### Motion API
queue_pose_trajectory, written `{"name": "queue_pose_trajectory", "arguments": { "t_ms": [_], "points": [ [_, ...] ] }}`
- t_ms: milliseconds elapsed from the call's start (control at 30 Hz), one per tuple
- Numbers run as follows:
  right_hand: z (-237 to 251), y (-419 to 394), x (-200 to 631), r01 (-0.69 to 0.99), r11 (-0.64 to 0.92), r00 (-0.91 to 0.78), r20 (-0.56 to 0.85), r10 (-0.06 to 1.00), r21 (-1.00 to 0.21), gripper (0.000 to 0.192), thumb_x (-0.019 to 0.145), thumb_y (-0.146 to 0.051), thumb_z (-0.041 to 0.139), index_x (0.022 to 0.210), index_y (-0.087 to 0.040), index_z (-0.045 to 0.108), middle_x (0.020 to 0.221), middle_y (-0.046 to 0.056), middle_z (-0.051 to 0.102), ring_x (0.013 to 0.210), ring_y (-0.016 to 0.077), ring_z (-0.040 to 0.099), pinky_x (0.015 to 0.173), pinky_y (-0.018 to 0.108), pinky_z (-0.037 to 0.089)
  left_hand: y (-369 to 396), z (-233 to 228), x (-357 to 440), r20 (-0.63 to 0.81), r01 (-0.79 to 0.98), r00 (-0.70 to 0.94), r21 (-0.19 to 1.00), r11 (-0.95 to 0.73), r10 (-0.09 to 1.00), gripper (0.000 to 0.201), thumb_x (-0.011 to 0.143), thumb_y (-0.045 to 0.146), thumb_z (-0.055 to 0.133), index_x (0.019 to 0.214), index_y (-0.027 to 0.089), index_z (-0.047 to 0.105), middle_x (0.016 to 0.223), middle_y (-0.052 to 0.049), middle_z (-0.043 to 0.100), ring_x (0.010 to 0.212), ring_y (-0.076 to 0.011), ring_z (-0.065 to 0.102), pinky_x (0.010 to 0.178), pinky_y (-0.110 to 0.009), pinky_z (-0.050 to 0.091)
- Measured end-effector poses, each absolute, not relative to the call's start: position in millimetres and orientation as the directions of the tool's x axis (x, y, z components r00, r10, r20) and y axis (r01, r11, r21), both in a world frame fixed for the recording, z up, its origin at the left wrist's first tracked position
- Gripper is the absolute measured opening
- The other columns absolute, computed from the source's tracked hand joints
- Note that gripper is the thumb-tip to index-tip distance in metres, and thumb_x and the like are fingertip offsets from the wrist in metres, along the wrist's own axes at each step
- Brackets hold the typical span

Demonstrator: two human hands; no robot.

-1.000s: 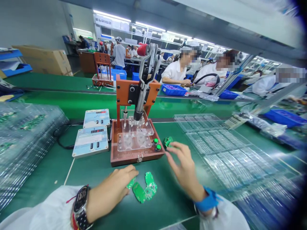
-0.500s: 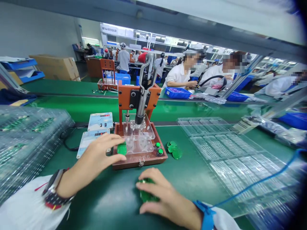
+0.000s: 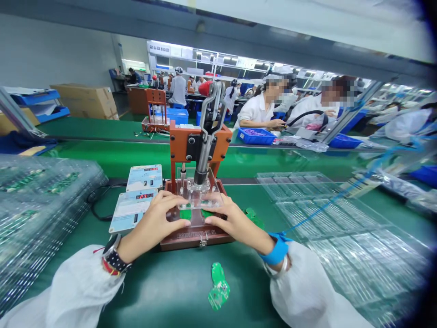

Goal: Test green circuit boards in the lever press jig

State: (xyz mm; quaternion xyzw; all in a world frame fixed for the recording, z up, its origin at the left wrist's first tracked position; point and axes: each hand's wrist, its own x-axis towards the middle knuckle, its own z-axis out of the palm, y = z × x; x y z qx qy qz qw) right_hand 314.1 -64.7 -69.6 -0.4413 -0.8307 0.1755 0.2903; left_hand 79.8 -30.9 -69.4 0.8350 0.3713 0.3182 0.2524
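Green matting covered the bench (image 3: 164, 282), biggest thing in view. Clear plastic trays (image 3: 341, 237) spread over its right side, and a stack of trays with circuit boards (image 3: 37, 200) sat at far left. Mid-bench stood the brown-based test fixture (image 3: 196, 234) with its orange upright (image 3: 179, 143) and a lever press (image 3: 208, 118) topped by a red knob (image 3: 204, 88). A clear acrylic plate (image 3: 198, 200) sat under the press shaft. Just left of the fixture lay two pale blue meter boxes (image 3: 134, 205), digits lit, too small to read.

Left hand (image 3: 155, 225) rested on the fixture's left front, fingers (image 3: 172, 198) spread and curled loosely over the plate's edge, thumb on the base; half open, nothing gripped that I could tell. Right hand (image 3: 235, 223) mirrored it on the right front, fingers (image 3: 213, 198) laid on the plate, thumb pointing inward; also loosely open, not clamped on anything visible. A blue wrist strap (image 3: 276, 250) with a coiled blue cord (image 3: 341, 191) ran off the right wrist; a watch (image 3: 114, 259) sat on the left.

Green boards (image 3: 191, 213) showed under the plate between the two hands, seated in the fixture. A few small green boards (image 3: 254, 217) lay just right of the fixture, partly hidden by the right hand. One loose green board (image 3: 218, 291) lay on the matting near the front edge, well apart from both hands.

Other people in white coats worked at the far benches.
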Motion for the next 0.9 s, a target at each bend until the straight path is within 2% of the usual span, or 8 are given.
{"name": "queue_pose_trajectory", "arguments": {
  "t_ms": [167,300,467,700,800,900],
  "points": [
    [-71,-72,314,0.688,0.507,-0.4,0.313,0.862,-0.519,0.028,0.087,-0.032,0.06,0.114,-0.024,0.065,0.128,0.007,0.057,0.123,0.0238,0.045,0.104,0.047,0.034,-34,-70,85,0.329,0.503,0.481,0.656,-0.563,0.813,0.037,0.067,0.025,0.08,0.101,0.023,0.066,0.102,-0.004,0.065,0.103,-0.0255,0.049,0.093,-0.045,0.041],
    [-67,-70,311,0.706,0.478,-0.366,0.308,0.878,-0.522,0.034,0.085,-0.028,0.063,0.119,-0.028,0.06,0.125,0.004,0.059,0.118,0.0234,0.048,0.101,0.046,0.037,-34,-70,84,0.316,0.496,0.491,0.665,-0.559,0.812,0.039,0.07,0.023,0.075,0.107,0.025,0.064,0.107,-0.004,0.063,0.107,-0.0254,0.049,0.095,-0.046,0.04],
    [-62,-67,313,0.701,0.491,-0.403,0.282,0.871,-0.517,0.032,0.082,-0.028,0.067,0.113,-0.026,0.063,0.122,0.003,0.062,0.118,0.0243,0.046,0.1,0.048,0.037,-31,-71,82,0.323,0.479,0.523,0.654,-0.585,0.789,0.036,0.074,0.027,0.071,0.109,0.025,0.063,0.109,-0.004,0.062,0.108,-0.0249,0.049,0.097,-0.045,0.039],
    [-56,-73,314,0.745,0.472,-0.409,0.236,0.882,-0.472,0.03,0.085,-0.034,0.062,0.115,-0.03,0.063,0.131,0.004,0.054,0.125,0.0275,0.04,0.104,0.054,0.032,-37,-62,80,0.319,0.597,0.56,0.485,-0.639,0.765,0.04,0.078,0.033,0.064,0.117,0.025,0.061,0.109,-0.007,0.063,0.116,-0.0325,0.041,0.098,-0.051,0.034],
    [-55,-75,313,0.763,0.42,-0.363,0.212,0.907,-0.492,0.026,0.084,-0.037,0.062,0.109,-0.029,0.066,0.139,0.004,0.046,0.128,0.0292,0.037,0.105,0.055,0.031,-38,-63,81,0.27,0.611,0.535,0.53,-0.587,0.8,0.048,0.079,0.035,0.063,0.125,0.025,0.055,0.116,-0.008,0.058,0.114,-0.0322,0.043,0.097,-0.051,0.036],
    [-57,-75,313,0.745,0.36,-0.329,0.16,0.931,-0.562,0.026,0.086,-0.035,0.06,0.111,-0.029,0.064,0.139,0.004,0.045,0.128,0.0277,0.038,0.105,0.054,0.032,-37,-68,82,0.25,0.559,0.515,0.627,-0.542,0.82,0.068,0.081,0.034,0.061,0.142,0.027,0.032,0.118,-0.007,0.057,0.115,-0.0291,0.045,0.1,-0.049,0.034]
  ]
}}
